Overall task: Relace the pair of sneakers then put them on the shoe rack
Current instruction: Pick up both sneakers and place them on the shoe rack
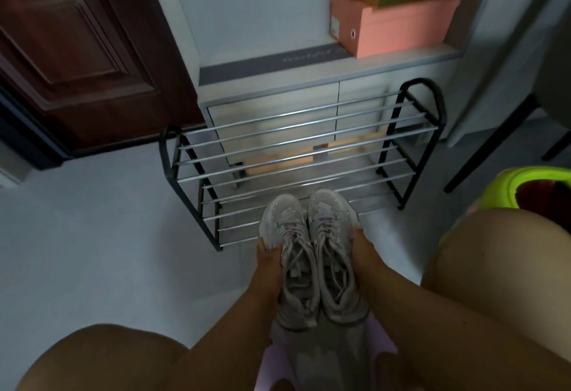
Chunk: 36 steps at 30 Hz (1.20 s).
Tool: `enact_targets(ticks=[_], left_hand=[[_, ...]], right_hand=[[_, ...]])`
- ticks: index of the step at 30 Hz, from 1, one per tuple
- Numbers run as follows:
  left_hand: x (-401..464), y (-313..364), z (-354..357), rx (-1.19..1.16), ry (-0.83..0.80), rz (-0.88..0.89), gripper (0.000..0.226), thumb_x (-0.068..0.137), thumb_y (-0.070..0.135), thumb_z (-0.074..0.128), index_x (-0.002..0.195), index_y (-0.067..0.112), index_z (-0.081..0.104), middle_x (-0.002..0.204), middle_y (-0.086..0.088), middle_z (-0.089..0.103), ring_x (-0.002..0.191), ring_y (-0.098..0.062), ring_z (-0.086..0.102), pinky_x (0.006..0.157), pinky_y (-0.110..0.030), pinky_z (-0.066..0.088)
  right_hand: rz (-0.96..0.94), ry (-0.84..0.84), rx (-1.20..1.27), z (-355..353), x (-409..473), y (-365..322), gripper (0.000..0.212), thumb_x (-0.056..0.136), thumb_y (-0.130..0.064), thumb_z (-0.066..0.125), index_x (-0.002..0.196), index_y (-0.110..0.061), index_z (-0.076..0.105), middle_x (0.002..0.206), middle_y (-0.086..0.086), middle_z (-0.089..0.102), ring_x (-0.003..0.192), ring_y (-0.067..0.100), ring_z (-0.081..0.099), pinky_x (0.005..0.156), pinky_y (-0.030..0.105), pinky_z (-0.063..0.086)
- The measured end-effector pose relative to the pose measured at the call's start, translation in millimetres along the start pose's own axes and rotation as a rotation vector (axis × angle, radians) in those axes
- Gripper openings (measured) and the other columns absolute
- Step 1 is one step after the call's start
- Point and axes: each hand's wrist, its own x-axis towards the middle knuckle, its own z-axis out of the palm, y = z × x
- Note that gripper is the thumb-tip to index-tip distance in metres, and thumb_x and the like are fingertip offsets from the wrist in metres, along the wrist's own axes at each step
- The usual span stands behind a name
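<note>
2 sneakers (312,254) laced, held side by side above floor, toes over front edge of shoe rack (296,155). Left hand (267,262) grip curled round left shoe's outer side; right hand (363,250) grip curled round right shoe's. Step judged: placing. Keep pair level, soles across 2 or more rails, toes toward wall, release both together.

A dark red-brown panelled door (74,50) stands at the left, above a pale grey floor (86,236). Against the back wall sits a low grey cabinet (324,93), and on its top stand stacked pink shoe boxes (398,19). At the right, a lime-green slipper (525,183) lies beside a black chair leg (491,146).
</note>
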Motion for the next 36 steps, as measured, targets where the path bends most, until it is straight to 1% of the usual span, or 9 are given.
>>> enact_targets(ticks=[4,7,10,12,15,20,25,32,36], left_hand=[[-17,22,-4,0.004,-0.016,0.066,0.056,0.089,0.051,0.053,0.140,0.045,0.030,0.132,-0.004,0.056,0.112,-0.029,0.059,0.095,-0.053,0.049],[-24,39,-9,-0.009,-0.035,0.120,0.053,0.088,0.055,0.054,0.137,0.045,0.037,0.130,-0.003,0.059,0.110,-0.028,0.062,0.090,-0.052,0.053],[-36,66,-11,-0.060,-0.027,0.149,0.048,0.091,0.052,0.052,0.137,0.042,0.041,0.125,-0.006,0.063,0.104,-0.030,0.065,0.086,-0.051,0.054],[-42,85,-11,-0.116,-0.020,0.180,0.044,0.094,0.047,0.051,0.136,0.040,0.042,0.120,-0.007,0.065,0.101,-0.030,0.066,0.081,-0.045,0.056],[-41,114,-14,-0.168,-0.042,0.201,0.043,0.093,0.041,0.054,0.134,0.035,0.044,0.117,-0.010,0.066,0.096,-0.030,0.067,0.074,-0.038,0.056],[-30,163,-7,-0.160,-0.025,0.218,0.038,0.094,0.043,0.050,0.130,0.033,0.050,0.107,-0.012,0.070,0.092,-0.032,0.068,0.079,-0.044,0.057],[-7,199,10,-0.122,-0.039,0.261,0.024,0.097,0.037,0.046,0.112,0.029,0.063,0.085,-0.007,0.074,0.080,-0.027,0.069,0.073,-0.036,0.056],[45,233,29,-0.151,-0.031,0.253,0.030,0.096,0.037,0.050,0.119,0.024,0.063,0.089,-0.007,0.074,0.077,-0.023,0.070,0.062,-0.030,0.055],[74,240,35,-0.173,-0.018,0.231,0.035,0.096,0.039,0.048,0.123,0.021,0.060,0.090,-0.006,0.073,0.077,-0.021,0.070,0.058,-0.027,0.053]], right_hand=[[-0.084,-0.060,0.019,-12,48,10,0.122,0.036,-0.100,0.043,0.135,-0.029,0.040,0.125,0.011,0.057,0.105,0.036,0.059,0.094,0.055,0.044],[-0.143,-0.121,0.061,-8,30,-10,0.115,0.034,-0.100,0.046,0.127,-0.033,0.050,0.118,0.006,0.064,0.102,0.033,0.064,0.093,0.055,0.046],[-0.236,-0.158,0.075,10,-85,-55,0.090,0.059,-0.092,0.042,0.116,-0.026,0.062,0.110,0.008,0.069,0.098,0.030,0.066,0.091,0.049,0.051],[-0.309,-0.194,0.072,16,-123,-77,0.066,0.085,-0.073,0.035,0.102,-0.018,0.068,0.090,0.010,0.073,0.085,0.028,0.068,0.078,0.037,0.055],[-0.360,-0.249,0.066,22,-134,-101,0.058,0.094,-0.060,0.031,0.092,-0.016,0.069,0.069,0.007,0.073,0.072,0.024,0.068,0.063,0.028,0.051],[-0.377,-0.325,0.135,39,-138,-138,0.068,0.087,-0.068,0.035,0.111,-0.013,0.068,0.102,0.018,0.071,0.096,0.034,0.068,0.092,0.047,0.050],[-0.371,-0.214,0.099,45,-123,-178,0.079,0.076,-0.079,0.037,0.103,-0.013,0.071,0.093,0.015,0.073,0.089,0.034,0.069,0.092,0.047,0.051],[-0.393,-0.135,-0.012,58,-67,-232,0.110,0.036,-0.098,0.041,0.108,-0.019,0.069,0.102,0.010,0.072,0.095,0.033,0.067,0.096,0.049,0.048],[-0.394,-0.129,-0.014,66,-51,-251,0.101,0.046,-0.091,0.038,0.110,-0.020,0.068,0.102,0.010,0.072,0.096,0.031,0.067,0.098,0.047,0.047]])
